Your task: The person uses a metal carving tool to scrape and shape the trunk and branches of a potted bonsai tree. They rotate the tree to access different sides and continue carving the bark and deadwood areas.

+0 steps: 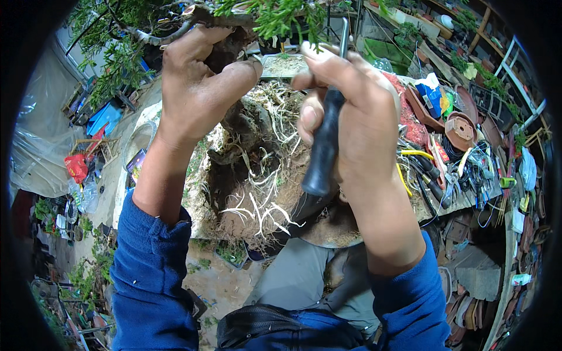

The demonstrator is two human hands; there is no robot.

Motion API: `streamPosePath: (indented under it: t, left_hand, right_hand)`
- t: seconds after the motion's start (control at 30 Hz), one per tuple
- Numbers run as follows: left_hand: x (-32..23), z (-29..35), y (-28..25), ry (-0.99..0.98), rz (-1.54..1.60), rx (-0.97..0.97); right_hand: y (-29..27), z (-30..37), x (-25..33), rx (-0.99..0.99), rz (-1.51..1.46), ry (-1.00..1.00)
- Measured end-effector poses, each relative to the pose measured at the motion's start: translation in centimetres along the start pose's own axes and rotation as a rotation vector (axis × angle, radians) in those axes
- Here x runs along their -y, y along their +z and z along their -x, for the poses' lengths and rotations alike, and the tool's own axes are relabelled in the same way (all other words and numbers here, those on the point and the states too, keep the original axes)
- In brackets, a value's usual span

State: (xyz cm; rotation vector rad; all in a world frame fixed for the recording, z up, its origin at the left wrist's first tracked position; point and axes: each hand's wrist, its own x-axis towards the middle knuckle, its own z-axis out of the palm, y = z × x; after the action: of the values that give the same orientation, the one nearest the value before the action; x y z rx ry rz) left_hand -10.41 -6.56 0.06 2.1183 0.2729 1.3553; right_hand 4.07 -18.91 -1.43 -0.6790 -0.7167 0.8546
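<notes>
My left hand (pixel 196 93) is wrapped round the trunk (pixel 225 50) of a small conifer with green scaly foliage (pixel 284 20). Below it the root mass (pixel 252 158) lies bare, with dark soil and pale, tangled roots; several white roots stick out at its near end. In my right hand (pixel 369 108) is a root hook (pixel 324 149), held by its black handle. Its metal shaft points up and away, with the bent tip among the far foliage and apart from the roots. Part of the trunk is hidden by my left hand.
On the bench at right lie pliers (pixel 451 187), yellow-marked cable or tool handles (pixel 417 153) and a brown octagonal pot (pixel 461 130). A red textured cloth or bag (pixel 410 111) sits behind them. My grey-trousered legs (pixel 293 275) are against the near edge.
</notes>
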Motion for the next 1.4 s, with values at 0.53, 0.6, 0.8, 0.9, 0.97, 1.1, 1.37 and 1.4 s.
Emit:
streamPosePath:
  t: [0.53, 0.6, 0.8, 0.9, 0.97, 1.1, 1.37, 1.4]
  left_hand:
    - [0.6, 0.5, 0.1, -0.032, -0.079, -0.067]
    - [0.7, 0.5, 0.1, -0.028, -0.111, -0.063]
    - [0.4, 0.3, -0.2, -0.014, -0.229, -0.032]
    - [0.3, 0.4, -0.1, 0.020, -0.119, -0.026]
    - [0.3, 0.4, 0.0, 0.024, -0.126, -0.034]
    - [0.3, 0.4, 0.2, -0.002, -0.046, -0.042]
    - [0.0, 0.4, -0.2, -0.035, -0.146, -0.027]
    - [0.0, 0.4, -0.2, -0.063, -0.229, -0.026]
  right_hand:
    - [1.5, -3.6, -2.2, 0.147, 0.016, -0.269]
    - [1.6, -3.6, -2.2, 0.133, 0.021, -0.270]
    - [1.9, -3.9, -2.3, 0.111, -0.118, -0.231]
    - [2.0, -3.9, -2.5, 0.086, -0.176, -0.213]
    - [2.0, -3.9, -2.6, 0.107, -0.209, -0.213]
    - [2.3, -4.0, -3.0, 0.054, -0.238, -0.238]
    - [2.9, -4.1, -3.5, -0.336, -0.038, -0.079]
    - [2.6, -4.0, -3.2, -0.242, -0.116, -0.108]
